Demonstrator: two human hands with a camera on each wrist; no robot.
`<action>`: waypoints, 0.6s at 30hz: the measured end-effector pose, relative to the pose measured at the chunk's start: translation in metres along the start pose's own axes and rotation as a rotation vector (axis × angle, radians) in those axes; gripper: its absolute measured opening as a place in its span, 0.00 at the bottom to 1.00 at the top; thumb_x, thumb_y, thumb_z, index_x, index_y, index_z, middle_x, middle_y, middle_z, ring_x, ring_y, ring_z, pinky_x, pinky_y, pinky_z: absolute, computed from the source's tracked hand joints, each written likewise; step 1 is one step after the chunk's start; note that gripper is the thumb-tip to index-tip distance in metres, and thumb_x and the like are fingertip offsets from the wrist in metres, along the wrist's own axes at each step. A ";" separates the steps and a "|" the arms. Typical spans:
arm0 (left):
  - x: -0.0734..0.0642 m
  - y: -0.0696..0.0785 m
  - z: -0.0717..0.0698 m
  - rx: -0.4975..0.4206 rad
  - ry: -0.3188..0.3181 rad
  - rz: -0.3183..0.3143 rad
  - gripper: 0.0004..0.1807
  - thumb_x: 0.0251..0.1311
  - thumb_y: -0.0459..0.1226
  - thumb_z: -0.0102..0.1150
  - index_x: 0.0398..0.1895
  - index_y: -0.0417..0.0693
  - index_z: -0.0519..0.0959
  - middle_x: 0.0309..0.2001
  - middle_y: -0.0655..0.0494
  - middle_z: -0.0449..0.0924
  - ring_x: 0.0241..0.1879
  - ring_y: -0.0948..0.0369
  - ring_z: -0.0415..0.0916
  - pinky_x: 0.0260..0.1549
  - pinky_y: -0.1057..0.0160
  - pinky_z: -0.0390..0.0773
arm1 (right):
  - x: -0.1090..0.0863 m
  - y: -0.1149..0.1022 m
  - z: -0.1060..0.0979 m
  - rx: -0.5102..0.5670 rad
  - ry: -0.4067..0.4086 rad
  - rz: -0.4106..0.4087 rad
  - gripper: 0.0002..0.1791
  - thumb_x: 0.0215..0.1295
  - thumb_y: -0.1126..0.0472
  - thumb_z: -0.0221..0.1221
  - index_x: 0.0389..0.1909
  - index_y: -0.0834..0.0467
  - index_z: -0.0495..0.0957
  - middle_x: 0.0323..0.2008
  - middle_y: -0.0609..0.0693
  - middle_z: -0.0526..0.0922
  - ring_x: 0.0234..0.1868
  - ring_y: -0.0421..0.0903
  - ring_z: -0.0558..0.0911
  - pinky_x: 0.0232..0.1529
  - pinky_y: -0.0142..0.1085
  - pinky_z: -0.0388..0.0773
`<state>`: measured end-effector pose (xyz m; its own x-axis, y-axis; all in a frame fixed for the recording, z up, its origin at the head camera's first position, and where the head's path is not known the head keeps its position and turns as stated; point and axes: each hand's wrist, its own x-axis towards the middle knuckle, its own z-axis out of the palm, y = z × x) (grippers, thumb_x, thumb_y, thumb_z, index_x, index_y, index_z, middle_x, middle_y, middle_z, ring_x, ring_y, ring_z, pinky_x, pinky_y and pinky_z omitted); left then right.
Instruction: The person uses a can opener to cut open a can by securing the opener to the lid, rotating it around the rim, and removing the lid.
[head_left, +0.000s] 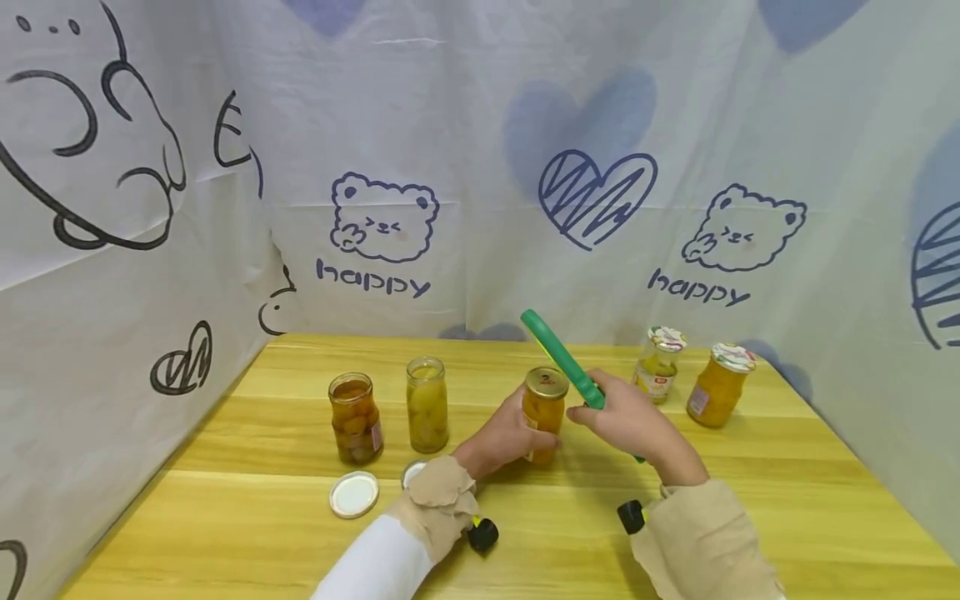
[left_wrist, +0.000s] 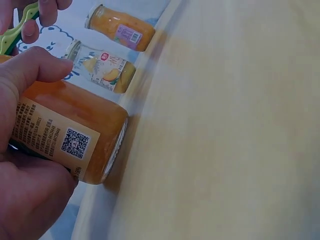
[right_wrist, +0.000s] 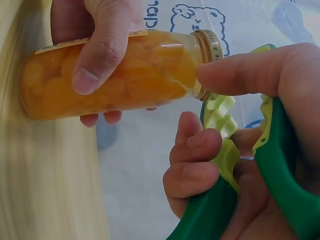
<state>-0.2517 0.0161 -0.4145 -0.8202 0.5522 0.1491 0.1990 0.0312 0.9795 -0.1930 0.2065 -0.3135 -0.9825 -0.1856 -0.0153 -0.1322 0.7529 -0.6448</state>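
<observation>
My left hand (head_left: 498, 437) grips a glass jar of orange fruit (head_left: 543, 408) around its body, and the jar stands upright on the table. A gold lid (right_wrist: 210, 50) closes it. In the left wrist view its tan label (left_wrist: 55, 137) with a square code shows below the thumb. My right hand (head_left: 626, 421) holds a green jar opener (head_left: 558, 354) with yellow-green toothed inner edges, fingers curled round its handles. In the right wrist view a finger of that hand reaches to the lid's edge, and the opener's toothed part lies right by the lid.
To the left stand two lidless jars, one of reddish-brown fruit (head_left: 356, 429) and one of yellow fruit (head_left: 427, 412). A white lid (head_left: 354, 494) lies before them, another (head_left: 412, 471) partly behind my left wrist. Two lidded jars (head_left: 657, 367) (head_left: 716, 392) stand back right. Printed cloth (head_left: 480, 250) hangs behind.
</observation>
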 end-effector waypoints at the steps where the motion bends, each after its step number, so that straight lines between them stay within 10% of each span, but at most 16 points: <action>1: -0.001 0.000 0.000 0.002 -0.001 0.001 0.44 0.55 0.26 0.69 0.73 0.60 0.64 0.61 0.50 0.77 0.55 0.59 0.73 0.62 0.56 0.71 | -0.001 -0.001 0.000 -0.006 -0.004 -0.001 0.25 0.68 0.53 0.62 0.62 0.59 0.72 0.23 0.48 0.64 0.24 0.45 0.65 0.29 0.38 0.64; 18: -0.010 -0.002 -0.003 -0.005 -0.056 0.076 0.42 0.53 0.25 0.69 0.71 0.55 0.64 0.59 0.48 0.78 0.49 0.63 0.75 0.58 0.64 0.74 | -0.008 -0.024 0.009 -0.290 0.057 -0.041 0.27 0.65 0.56 0.64 0.60 0.63 0.72 0.35 0.55 0.81 0.33 0.49 0.77 0.35 0.41 0.75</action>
<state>-0.2457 0.0083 -0.4172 -0.7716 0.5985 0.2153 0.2570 -0.0164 0.9663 -0.1810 0.1841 -0.3046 -0.9803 -0.1900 0.0542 -0.1957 0.8959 -0.3989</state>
